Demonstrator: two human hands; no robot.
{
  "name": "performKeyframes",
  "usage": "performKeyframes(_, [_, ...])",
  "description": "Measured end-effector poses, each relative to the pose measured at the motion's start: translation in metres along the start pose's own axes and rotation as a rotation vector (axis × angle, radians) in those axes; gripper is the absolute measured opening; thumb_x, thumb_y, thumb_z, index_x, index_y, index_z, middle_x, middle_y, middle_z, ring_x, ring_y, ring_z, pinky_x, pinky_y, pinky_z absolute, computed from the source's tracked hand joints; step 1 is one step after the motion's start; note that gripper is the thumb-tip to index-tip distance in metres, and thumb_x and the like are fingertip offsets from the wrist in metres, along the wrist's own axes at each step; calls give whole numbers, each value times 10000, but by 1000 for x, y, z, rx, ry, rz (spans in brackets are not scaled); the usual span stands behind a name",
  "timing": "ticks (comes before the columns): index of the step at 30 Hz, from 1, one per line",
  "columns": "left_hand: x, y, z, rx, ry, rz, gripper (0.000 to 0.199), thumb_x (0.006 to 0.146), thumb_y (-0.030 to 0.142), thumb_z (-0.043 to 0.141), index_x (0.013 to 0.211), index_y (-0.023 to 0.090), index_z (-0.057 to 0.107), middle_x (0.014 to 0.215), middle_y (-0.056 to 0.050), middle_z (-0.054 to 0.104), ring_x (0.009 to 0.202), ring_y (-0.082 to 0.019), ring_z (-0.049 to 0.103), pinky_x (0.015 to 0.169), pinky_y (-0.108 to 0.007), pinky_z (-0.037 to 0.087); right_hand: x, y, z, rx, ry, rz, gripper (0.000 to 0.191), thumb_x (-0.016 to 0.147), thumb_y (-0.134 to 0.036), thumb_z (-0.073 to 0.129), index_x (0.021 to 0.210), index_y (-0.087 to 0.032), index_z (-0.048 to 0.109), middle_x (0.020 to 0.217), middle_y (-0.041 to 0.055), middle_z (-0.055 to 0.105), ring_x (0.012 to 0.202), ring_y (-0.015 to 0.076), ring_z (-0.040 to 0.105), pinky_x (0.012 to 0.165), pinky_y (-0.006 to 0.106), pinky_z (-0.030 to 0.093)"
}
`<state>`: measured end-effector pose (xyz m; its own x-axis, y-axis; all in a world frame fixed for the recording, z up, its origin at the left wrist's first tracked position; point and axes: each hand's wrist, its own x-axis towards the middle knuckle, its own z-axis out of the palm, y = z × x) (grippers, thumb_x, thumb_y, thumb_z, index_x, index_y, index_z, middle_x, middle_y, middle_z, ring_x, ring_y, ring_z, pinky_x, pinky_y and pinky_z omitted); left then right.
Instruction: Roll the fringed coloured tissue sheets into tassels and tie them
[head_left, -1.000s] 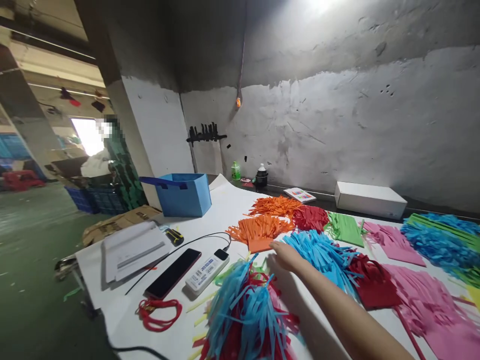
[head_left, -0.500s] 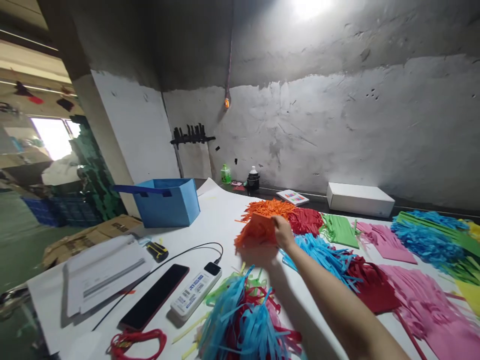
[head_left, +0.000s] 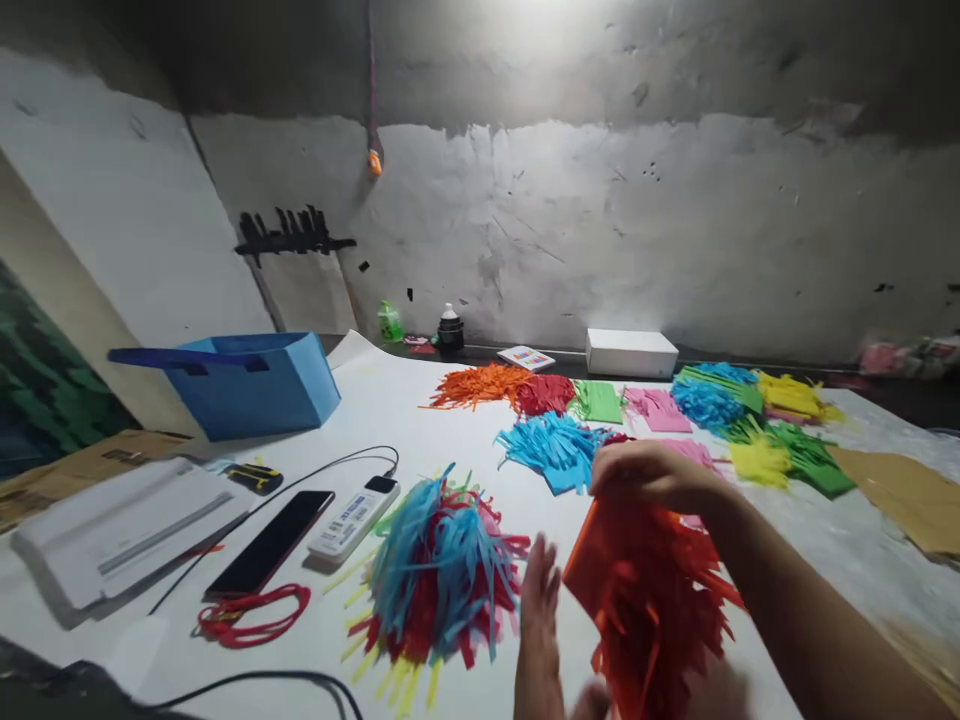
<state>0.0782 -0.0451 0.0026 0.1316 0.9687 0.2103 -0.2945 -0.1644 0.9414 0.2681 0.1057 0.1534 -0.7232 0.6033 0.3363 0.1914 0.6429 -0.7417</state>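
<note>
My right hand is closed on the upper edge of orange-red fringed paper, whose cut strips hang down to the right. Beside its left edge, my left hand is raised with fingers stretched out and thumb apart, holding nothing. Left of that hand, a fringed paper bundle of blue, red, pink and yellow strips rests on the white table. Beyond my right hand lies blue fringed paper, partly covering the view of dark red paper behind my fingers.
Orange, red, green and pink fringed papers line the back. A blue box, phone, power bank, red cord and papers are left. A white box stands behind.
My right hand has brought the orange fringed paper from the far row toward me and to the right. My left hand has come into view. The camera view has turned right.
</note>
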Motion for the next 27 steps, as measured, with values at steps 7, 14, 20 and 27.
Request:
performKeyframes(7, [13, -29, 31, -492, 263, -412, 507, 819, 556, 718, 1069, 116, 755, 1060, -150, 777, 1148, -359, 662, 1057, -472, 461, -81, 22, 125, -100, 304, 241, 294, 949, -186, 457, 1104, -218, 705, 1037, 97, 726, 980, 227, 663, 917, 406, 520])
performKeyframes(14, [-8, -51, 32, -796, 125, -440, 542, 668, 601, 834, 870, 101, 782, 924, -127, 766, 1120, -316, 662, 1074, -409, 454, -134, 16, 202, -272, 479, 142, 361, 916, -166, 571, 1255, -274, 636, 1130, 75, 730, 1005, 272, 678, 891, 422, 558])
performKeyframes(20, [-17, -59, 30, -658, 15, -372, 542, 753, 600, 770, 1006, 121, 778, 1043, -135, 759, 1148, -322, 640, 1122, -467, 387, -132, 13, 199, -142, 657, 154, 174, 949, -202, 527, 994, -260, 685, 861, 40, 724, 772, 215, 675, 701, 328, 554])
performKeyframes(27, [-16, -36, 33, -668, -49, -416, 616, 749, 695, 708, 1019, 147, 784, 1119, -147, 753, 1336, -375, 512, 1187, -479, 304, -125, 5, 182, 60, 613, 451, 147, 780, -137, 572, 797, -244, 672, 791, -18, 716, 758, 179, 682, 690, 261, 523])
